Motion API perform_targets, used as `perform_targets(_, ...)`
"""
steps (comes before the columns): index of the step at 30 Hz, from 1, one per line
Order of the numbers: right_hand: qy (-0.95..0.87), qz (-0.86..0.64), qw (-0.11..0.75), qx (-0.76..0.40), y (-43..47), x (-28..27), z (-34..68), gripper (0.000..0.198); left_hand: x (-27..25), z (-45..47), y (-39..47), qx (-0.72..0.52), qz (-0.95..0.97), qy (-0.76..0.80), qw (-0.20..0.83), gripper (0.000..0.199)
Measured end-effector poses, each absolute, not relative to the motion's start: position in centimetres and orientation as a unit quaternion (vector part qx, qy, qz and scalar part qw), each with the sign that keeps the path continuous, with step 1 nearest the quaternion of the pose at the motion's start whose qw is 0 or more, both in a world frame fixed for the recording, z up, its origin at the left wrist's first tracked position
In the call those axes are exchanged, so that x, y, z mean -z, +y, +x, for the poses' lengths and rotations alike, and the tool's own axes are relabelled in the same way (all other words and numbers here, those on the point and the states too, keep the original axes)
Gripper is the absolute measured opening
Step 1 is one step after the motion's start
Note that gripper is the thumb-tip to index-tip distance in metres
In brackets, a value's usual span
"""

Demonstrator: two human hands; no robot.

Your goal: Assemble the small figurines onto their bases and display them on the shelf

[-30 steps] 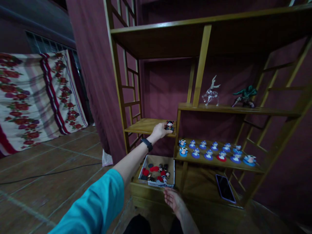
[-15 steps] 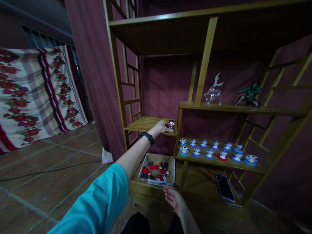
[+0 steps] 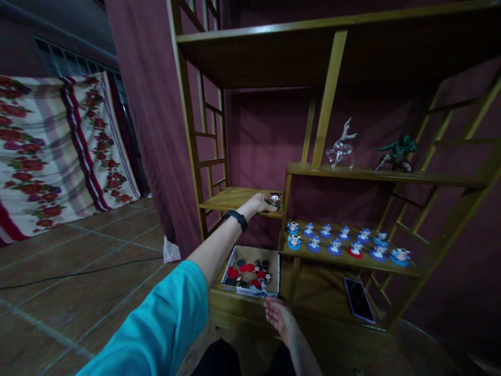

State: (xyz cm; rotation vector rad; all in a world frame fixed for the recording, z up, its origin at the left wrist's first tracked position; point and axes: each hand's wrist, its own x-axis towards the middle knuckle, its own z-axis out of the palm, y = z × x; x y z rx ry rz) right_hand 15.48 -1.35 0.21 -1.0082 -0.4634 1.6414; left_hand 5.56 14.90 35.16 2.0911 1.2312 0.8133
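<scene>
1. Shelf (image 3: pixel 227 198): its right front corner lay under or just below the figure; contact could not be told.
2. Box (image 3: pixel 252 292): it sat lower, nearest the right hand; print on its front was too blurred to read.
3. Left hand (image 3: pixel 258 202): it gripped the figure's base from the left, and was the nearer hand.
4. Right hand (image 3: pixel 278 316): fingers loosely extended, it held nothing.
5. Figure (image 3: pixel 275 198): it stood upright, long axis vertical, right of the left hand.

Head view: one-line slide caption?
Left hand holds a figurine at a wooden shelf; empty right hand near an open box of red and dark pieces.
</scene>
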Motion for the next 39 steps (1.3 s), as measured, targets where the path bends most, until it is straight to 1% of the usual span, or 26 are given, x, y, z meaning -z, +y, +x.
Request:
perform_targets(5, -0.193, -0.427, 0.551, -0.691, -1.3, 0.1, 15.6, 0.033, -35.0, 5.8, 14.9, -0.307, 0.781, 0.464, 0.285, 0.034)
perform_targets(14, -0.221, -0.398, 0.566, -0.688, -2.0, -0.3, 15.8, 0.033, -35.3, 5.8, 14.0, -0.323, 0.783, 0.449, 0.285, 0.027)
perform_targets(19, -0.217, -0.452, 0.544, -0.673, -1.9, -0.9, 15.9, 0.033, -35.0, 5.7, 14.4, -0.334, 0.794, 0.42, 0.285, 0.027)
perform_targets(24, -0.22, -0.487, 0.521, -0.665, -1.3, -1.1, 15.9, 0.032, -34.4, 5.6, 14.8, -0.35, 0.796, 0.432, 0.24, 0.027)
perform_targets(28, -0.224, -0.502, 0.507, -0.664, -0.9, -1.1, 15.7, 0.032, -34.1, 5.5, 14.9, -0.347, 0.804, 0.436, 0.209, 0.03)
perform_targets(34, -0.242, -0.51, 0.485, -0.668, -0.5, -1.3, 15.1, 0.031, -34.1, 5.5, 14.7, -0.354, 0.793, 0.437, 0.233, 0.028)
perform_targets(39, -0.261, -0.514, 0.474, -0.666, -0.7, -1.1, 15.0, 0.033, -34.2, 5.8, 14.6, -0.352, 0.778, 0.471, 0.223, 0.029)
